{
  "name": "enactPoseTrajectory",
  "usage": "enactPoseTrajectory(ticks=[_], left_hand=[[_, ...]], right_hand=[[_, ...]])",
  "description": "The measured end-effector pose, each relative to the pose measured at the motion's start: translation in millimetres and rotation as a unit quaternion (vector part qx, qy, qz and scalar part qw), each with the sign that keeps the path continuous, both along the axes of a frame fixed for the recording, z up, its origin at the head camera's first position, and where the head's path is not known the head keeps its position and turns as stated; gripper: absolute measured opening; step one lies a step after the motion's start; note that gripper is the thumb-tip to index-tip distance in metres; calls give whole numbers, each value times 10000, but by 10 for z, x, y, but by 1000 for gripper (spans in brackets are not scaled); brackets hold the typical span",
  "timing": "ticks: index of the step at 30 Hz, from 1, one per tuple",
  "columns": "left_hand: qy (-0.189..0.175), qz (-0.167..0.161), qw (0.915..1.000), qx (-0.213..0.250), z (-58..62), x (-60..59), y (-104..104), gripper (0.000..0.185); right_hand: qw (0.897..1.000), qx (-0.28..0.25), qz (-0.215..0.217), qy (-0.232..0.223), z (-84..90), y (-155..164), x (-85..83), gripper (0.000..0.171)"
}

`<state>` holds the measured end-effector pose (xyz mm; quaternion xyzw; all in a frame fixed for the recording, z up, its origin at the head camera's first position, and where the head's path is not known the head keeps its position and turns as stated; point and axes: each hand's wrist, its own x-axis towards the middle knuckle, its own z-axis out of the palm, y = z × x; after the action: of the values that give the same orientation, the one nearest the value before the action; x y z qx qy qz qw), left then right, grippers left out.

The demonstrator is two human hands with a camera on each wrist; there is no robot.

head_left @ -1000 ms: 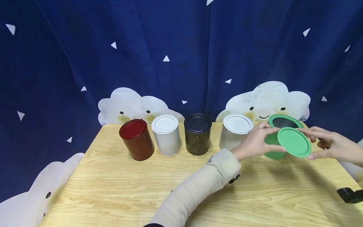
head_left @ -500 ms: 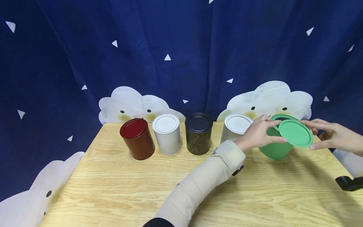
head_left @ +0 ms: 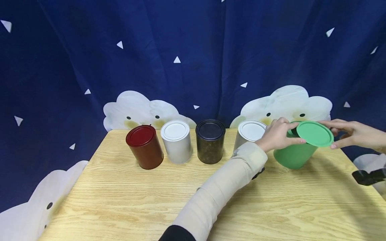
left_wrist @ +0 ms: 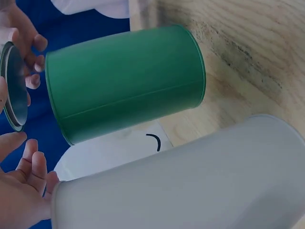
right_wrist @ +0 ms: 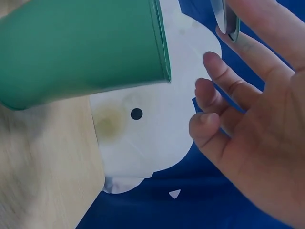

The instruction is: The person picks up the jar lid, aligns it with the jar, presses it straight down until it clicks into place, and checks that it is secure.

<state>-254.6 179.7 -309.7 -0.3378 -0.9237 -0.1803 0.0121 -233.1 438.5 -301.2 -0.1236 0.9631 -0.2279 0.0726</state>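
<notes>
A round green lid (head_left: 315,134) is held tilted above the front rim of a green tin can (head_left: 294,156), apart from it. My left hand (head_left: 278,134) pinches the lid's left edge between thumb and fingers. On the opposite edge, my right hand (head_left: 351,134) grips it the same way. The can stands upright on the table, its dark opening mostly covered by the lid and left hand. The left wrist view shows a gap between the lid (left_wrist: 16,88) and the can (left_wrist: 126,86). Only the lid's edge (right_wrist: 228,19) appears in the right wrist view.
Left of the green can, a row of lidded cans stands on the wooden table (head_left: 126,204): off-white (head_left: 251,130), black (head_left: 210,142), white (head_left: 176,142) and dark red (head_left: 145,147). My left forearm crosses in front of the off-white can. A blue cloud-patterned curtain (head_left: 193,67) hangs behind.
Both hands have raised the lid and moved it back over the green can, which covers more of its opening. The lid is flatter now. The other cans have stayed put.
</notes>
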Motion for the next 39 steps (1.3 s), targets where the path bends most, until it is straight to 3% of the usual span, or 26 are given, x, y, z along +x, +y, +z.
enactPoseTrajectory(ticks=[9,18,26,34,39], left_hand=[[-25,238,9988,-436,-29,-116,131,67],[40,436,9963,-742,-71,-172,172,67],[27,611,9929,-1022,-114,-206,233,66],[-87,806,9900,-1153,-117,-224,276,64],[-203,864,9882,-1246,-103,-227,306,58]], right_hand=[[9982,-289,-34,-528,-44,92,-129,86],[9948,-735,120,-702,-133,115,-215,81],[9925,-786,109,-926,-170,111,-278,83],[9891,-924,496,-1035,-173,128,-309,80],[9803,-1213,684,-1402,-204,136,-322,78]])
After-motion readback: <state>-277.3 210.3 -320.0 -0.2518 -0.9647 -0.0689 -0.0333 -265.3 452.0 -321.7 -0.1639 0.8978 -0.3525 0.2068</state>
